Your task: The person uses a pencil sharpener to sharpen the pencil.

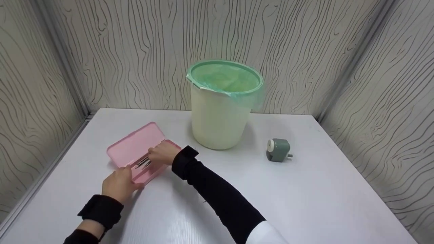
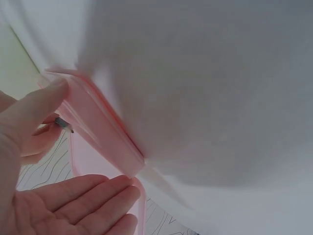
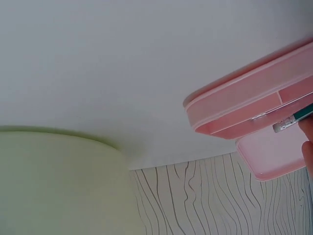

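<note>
Pinching pencil (image 3: 295, 117) over open case (image 3: 244, 98) with right hand (image 1: 163, 153).
Left hand (image 1: 118, 184), fingers straight, braces case. Lid (image 1: 135, 144) up; pencil not yet clear of case; sharpener (image 1: 280, 149) untouched.

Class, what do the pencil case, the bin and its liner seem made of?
Pink pencil case: probably hard plastic, soft sheen; its thin walls look stiff and moulded.
Pale trash bin: likely plastic, fairly matte; its wall is smooth and evenly coloured.
Green bin liner: seemingly thin, slightly glossy plastic film; see-through and creased.
</note>
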`<state>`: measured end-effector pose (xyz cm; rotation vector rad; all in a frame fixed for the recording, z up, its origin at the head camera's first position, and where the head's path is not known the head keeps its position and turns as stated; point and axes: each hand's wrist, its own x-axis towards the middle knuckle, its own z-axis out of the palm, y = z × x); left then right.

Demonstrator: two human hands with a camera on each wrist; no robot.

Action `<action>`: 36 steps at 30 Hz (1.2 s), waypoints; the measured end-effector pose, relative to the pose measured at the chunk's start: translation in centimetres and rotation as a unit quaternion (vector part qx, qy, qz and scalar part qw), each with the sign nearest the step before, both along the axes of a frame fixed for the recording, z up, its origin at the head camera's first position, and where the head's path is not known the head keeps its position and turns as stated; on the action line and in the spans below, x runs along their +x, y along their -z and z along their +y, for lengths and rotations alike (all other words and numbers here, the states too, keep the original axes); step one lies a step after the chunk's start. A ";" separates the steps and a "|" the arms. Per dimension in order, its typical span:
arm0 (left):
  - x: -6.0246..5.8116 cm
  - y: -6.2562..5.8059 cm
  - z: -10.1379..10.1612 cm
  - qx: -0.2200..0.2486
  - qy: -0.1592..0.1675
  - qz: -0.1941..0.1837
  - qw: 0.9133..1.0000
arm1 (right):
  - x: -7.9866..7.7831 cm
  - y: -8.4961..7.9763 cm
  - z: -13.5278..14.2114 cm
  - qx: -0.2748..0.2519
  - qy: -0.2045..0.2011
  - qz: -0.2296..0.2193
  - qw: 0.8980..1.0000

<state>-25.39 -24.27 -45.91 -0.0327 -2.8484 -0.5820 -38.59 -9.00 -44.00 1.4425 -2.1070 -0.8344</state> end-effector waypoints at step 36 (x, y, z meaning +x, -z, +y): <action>-0.2 -1.6 1.6 -0.050 0.003 -0.055 0.997 | 3.3 -2.0 14.0 -0.209 0.038 -0.142 0.967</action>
